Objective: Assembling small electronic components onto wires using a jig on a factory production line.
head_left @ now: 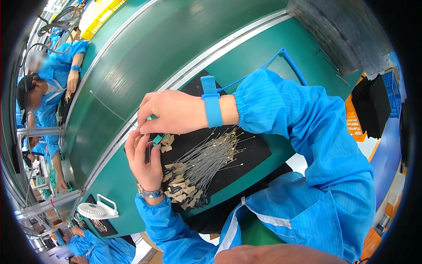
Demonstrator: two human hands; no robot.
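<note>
Both my hands meet above the left part of a black mat point(248, 152), fingertips nearly touching. A thin grey cable point(112, 111) with a small gold-coloured tip slants from the fingertips up to the left. My right hand point(173, 111), with a blue strap round its wrist, is closed in a pinch on it. Below, my left hand point(144, 160) is closed near the same end, its exact grip partly hidden. A small green piece point(157, 139) shows by my left thumb. Beside the hands lies a bundle of similar grey cables point(215, 152), several with tan paper tabs point(180, 185).
A metal rail point(220, 46) divides my green table point(259, 57) from a green belt-like surface point(184, 26). The strap's coiled blue cord point(293, 66) runs across the table. A white lamp-like device point(97, 210) stands at left. Co-workers in blue sit beyond; an orange crate point(354, 116) is at right.
</note>
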